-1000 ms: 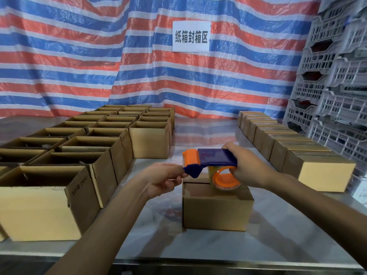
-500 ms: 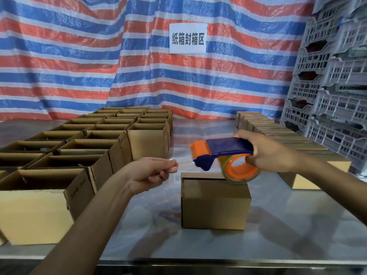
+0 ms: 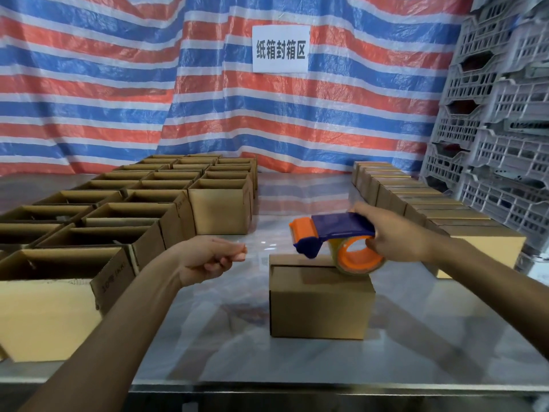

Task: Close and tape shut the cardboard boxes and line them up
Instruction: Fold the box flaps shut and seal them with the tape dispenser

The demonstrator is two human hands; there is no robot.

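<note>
A closed cardboard box [image 3: 320, 304] stands on the table in front of me, its top seam showing. My right hand [image 3: 395, 236] grips a blue and orange tape dispenser [image 3: 335, 236] just above the box's far right top edge, the tape roll [image 3: 358, 257] touching the box. My left hand [image 3: 208, 257] hovers left of the box with thumb and fingers pinched together, level with the dispenser's mouth. It seems to pinch the clear tape's end [image 3: 248, 252], which barely shows.
Several open cardboard boxes [image 3: 142, 221] fill the table's left side in rows. A line of closed boxes [image 3: 430, 209] runs along the right. Stacked grey plastic crates [image 3: 505, 129] stand at far right. A striped tarp with a white sign [image 3: 280, 49] hangs behind.
My left hand pinched at the dispenser's mouth, then drew away to the left. My right hand carried the dispenser right and lowered its roll onto the box's top.
</note>
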